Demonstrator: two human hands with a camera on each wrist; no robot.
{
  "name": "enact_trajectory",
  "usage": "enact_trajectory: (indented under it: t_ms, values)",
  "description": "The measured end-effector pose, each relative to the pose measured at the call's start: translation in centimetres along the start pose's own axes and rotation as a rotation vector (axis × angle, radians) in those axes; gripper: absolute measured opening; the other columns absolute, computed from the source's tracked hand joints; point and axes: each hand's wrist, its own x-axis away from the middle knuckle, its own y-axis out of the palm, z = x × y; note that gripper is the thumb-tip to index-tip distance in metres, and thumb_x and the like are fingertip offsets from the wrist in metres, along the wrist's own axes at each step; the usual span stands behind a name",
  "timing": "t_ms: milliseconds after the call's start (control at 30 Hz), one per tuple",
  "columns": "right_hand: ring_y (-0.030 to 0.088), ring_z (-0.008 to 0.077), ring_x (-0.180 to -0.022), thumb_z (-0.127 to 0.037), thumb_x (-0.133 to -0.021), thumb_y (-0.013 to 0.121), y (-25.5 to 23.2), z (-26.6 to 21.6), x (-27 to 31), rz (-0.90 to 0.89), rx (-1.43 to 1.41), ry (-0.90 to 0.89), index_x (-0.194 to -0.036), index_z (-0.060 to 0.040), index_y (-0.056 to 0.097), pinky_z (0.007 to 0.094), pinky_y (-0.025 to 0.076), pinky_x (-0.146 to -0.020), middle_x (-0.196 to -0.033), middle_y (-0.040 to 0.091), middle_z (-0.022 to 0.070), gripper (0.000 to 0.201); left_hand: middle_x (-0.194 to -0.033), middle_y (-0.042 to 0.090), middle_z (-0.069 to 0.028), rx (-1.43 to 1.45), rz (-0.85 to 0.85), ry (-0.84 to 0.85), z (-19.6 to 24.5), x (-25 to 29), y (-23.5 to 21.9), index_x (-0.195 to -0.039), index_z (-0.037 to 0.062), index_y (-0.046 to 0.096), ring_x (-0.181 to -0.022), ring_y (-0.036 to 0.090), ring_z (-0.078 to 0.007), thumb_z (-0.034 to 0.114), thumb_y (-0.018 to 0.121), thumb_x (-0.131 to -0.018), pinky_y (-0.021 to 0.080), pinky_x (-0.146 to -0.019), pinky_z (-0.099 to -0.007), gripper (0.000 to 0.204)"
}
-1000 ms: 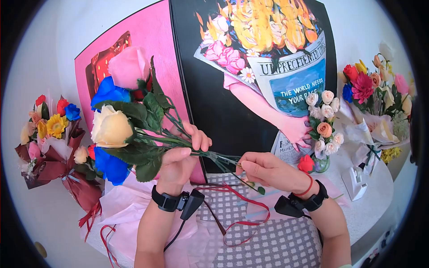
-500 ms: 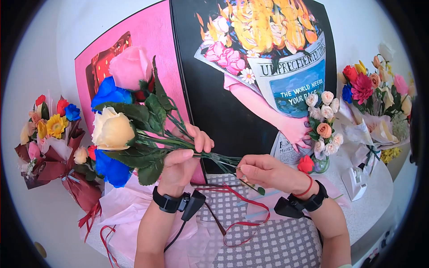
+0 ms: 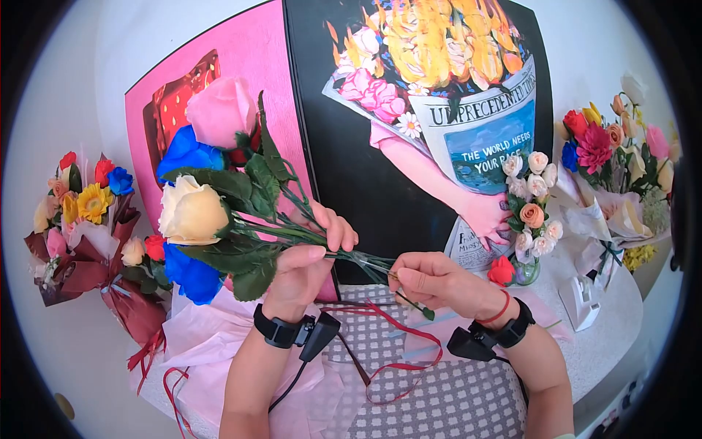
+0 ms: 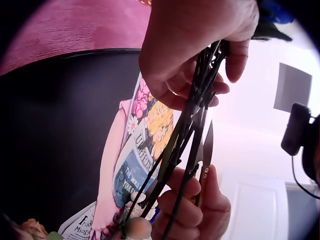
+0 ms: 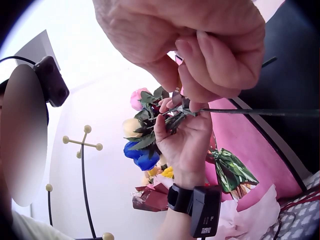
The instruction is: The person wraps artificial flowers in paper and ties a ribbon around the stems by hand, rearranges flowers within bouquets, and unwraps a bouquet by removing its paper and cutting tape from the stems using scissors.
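Note:
In the head view my left hand [image 3: 296, 276] grips a bunch of roses round its green stems [image 3: 303, 233], heads pointing left. The bunch has a cream rose [image 3: 191, 212], a pink rose [image 3: 222, 113] and blue roses [image 3: 193, 275] among dark leaves. Clear tape [image 4: 196, 106] shows around the stems below the left fingers in the left wrist view. My right hand [image 3: 442, 282] is at the lower stem ends, its fingers curled. There it holds a small knife [image 4: 208, 142] with a riveted wooden handle, the blade lying right beside the stems. The head view mostly hides this knife.
Pink wrapping paper [image 3: 219, 333] and a red ribbon [image 3: 439, 344] lie on a checked cloth [image 3: 446, 399]. A wrapped bouquet [image 3: 99, 252] stands left, another [image 3: 614, 197] right. At the right are a vase of small roses [image 3: 526, 272] and a white tape dispenser [image 3: 581, 301]. Paintings [image 3: 344, 161] stand behind.
The bunch and my left hand have shifted slightly to the right, closer to the right hand. My right hand stays at the stem ends, with little movement.

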Motion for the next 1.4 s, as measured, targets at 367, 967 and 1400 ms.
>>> enact_trajectory:
  t_ms: [367, 967, 1400]
  values:
    - [0.026, -0.0003, -0.048, -0.023, -0.092, 0.045, 0.2, 0.8, -0.5, 0.042, -0.047, -0.038, -0.082, -0.0061, 0.052, 0.0178, 0.018, -0.042, -0.057, 0.036, -0.0082, 0.021, -0.067, 0.043, -0.0016, -0.01, -0.028, -0.019, 0.0, -0.1, -0.3, -0.084, 0.0103, 0.043, -0.069, 0.043, -0.0174, 0.013, 0.063, -0.063, 0.032, -0.066, -0.0305, 0.029]
    - [0.023, 0.0002, -0.047, -0.025, -0.093, 0.044, 0.4, 1.6, -0.9, 0.042, -0.129, -0.085, -0.083, -0.005, 0.051, 0.0176, 0.016, -0.042, -0.056, 0.031, -0.0085, 0.024, -0.069, 0.044, -0.0025, -0.012, -0.026, -0.086, -0.4, -0.1, -0.8, -0.085, 0.0101, 0.042, -0.073, 0.045, -0.0184, 0.014, 0.063, -0.064, 0.034, -0.071, -0.0318, 0.03]
    - [0.043, 0.0061, -0.048, -0.024, -0.088, 0.052, -1.2, 1.1, -0.3, 0.168, 0.271, -0.195, -0.085, -0.0045, 0.053, 0.0219, 0.034, -0.045, -0.056, 0.047, -0.0012, 0.02, -0.082, 0.045, -0.0043, -0.071, 0.154, 0.077, 0.6, -0.5, -1.7, -0.087, 0.0087, 0.043, -0.088, 0.045, -0.0208, 0.011, 0.063, -0.065, 0.038, -0.082, -0.0337, 0.029]
